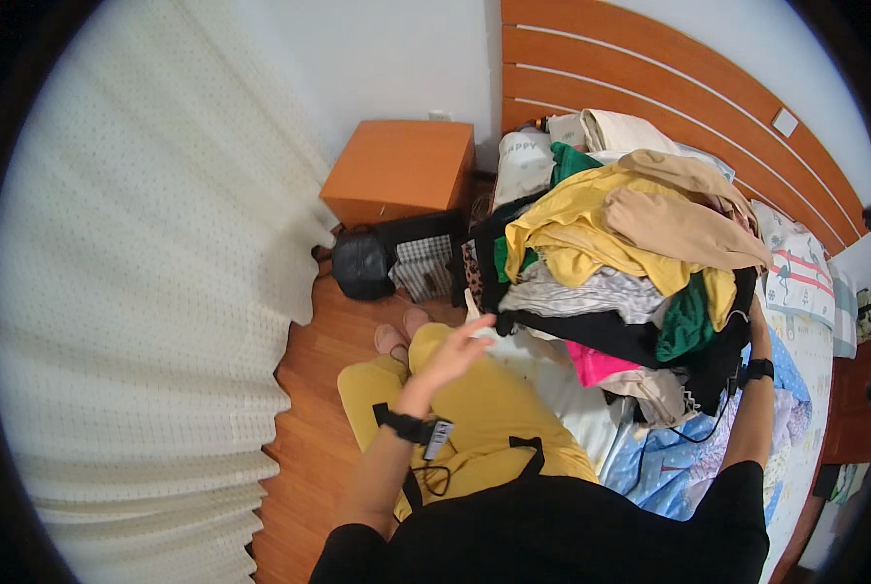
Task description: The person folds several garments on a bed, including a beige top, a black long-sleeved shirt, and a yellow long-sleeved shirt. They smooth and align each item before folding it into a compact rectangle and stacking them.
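Note:
A big heap of clothes lies on the bed in front of me. On its top are a yellow garment (576,209) and a tan garment (679,229), with a grey-and-white patterned cloth (591,297), a dark green piece (686,319) and black cloth (591,333) below. Bright pink cloth (596,362) shows at the near side. My left hand (458,352) is at the heap's near left edge, fingers stretched out and holding nothing visible. My right hand (755,313) is against the heap's right side, beside black cloth; its fingers are mostly hidden.
An orange-brown nightstand (401,161) stands left of the bed, with a black bag (362,263) and checked cloth (423,265) before it. Pale curtains (153,292) hang on the left. Behind the pillows (796,263) rises a slatted wooden headboard (640,58). Blue bedding (664,467) lies nearer me.

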### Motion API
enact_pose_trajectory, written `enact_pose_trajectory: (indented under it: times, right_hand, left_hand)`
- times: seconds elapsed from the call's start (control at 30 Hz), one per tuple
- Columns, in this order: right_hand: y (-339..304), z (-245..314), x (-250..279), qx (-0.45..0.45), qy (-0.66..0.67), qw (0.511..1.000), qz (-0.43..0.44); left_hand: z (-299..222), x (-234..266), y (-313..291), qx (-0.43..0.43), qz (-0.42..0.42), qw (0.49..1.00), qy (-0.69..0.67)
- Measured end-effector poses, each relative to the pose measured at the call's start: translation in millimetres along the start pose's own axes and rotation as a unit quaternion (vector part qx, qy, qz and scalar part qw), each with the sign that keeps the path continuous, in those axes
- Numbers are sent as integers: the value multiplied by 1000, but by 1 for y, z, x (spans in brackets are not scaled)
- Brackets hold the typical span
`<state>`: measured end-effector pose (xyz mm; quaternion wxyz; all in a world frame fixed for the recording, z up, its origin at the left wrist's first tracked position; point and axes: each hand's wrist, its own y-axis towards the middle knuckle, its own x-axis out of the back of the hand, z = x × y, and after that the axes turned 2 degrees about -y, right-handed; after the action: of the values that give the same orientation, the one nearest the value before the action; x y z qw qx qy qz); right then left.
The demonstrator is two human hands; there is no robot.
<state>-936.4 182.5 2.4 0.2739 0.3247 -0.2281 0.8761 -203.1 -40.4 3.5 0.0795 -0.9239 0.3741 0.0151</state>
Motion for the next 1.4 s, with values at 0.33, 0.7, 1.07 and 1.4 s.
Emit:
enact_pose_trajectory:
  times: [0.33, 0.7, 1.07, 1.4]
  right_hand:
    - [-189, 261, -106, 340, -242, 832, -365]
    - [-130, 496, -456, 549, -85, 803, 213]
    - [135, 553, -775, 335, -465, 739, 355]
    - [81, 466, -807, 289, -417, 754, 418]
  left_hand:
    - [16, 104, -234, 124, -385, 915, 13]
    - [82, 130, -154, 27, -291, 810, 508]
    - [118, 264, -97, 205, -266, 936, 107]
    - [353, 316, 171, 395, -43, 874, -280]
